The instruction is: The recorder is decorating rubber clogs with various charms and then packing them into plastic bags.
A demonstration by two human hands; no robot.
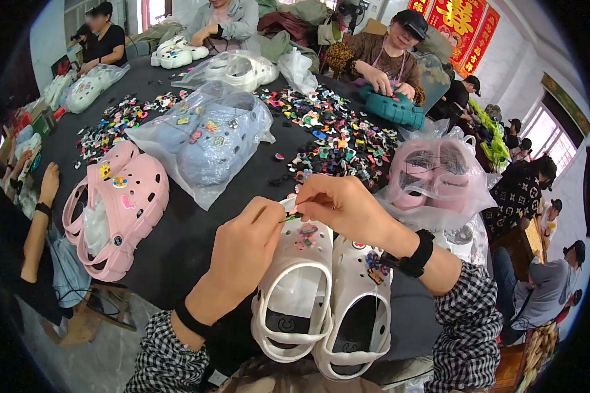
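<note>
Head view: your left hand point(242, 247) and right hand point(344, 206) pinch closed on a small pale piece point(287, 205), above the white clogs point(283, 259) at the table's point(200, 239) near edge. Slack fingertips could drop it among loose charms point(331, 134); a careless elbow might nudge the clogs off.
</note>
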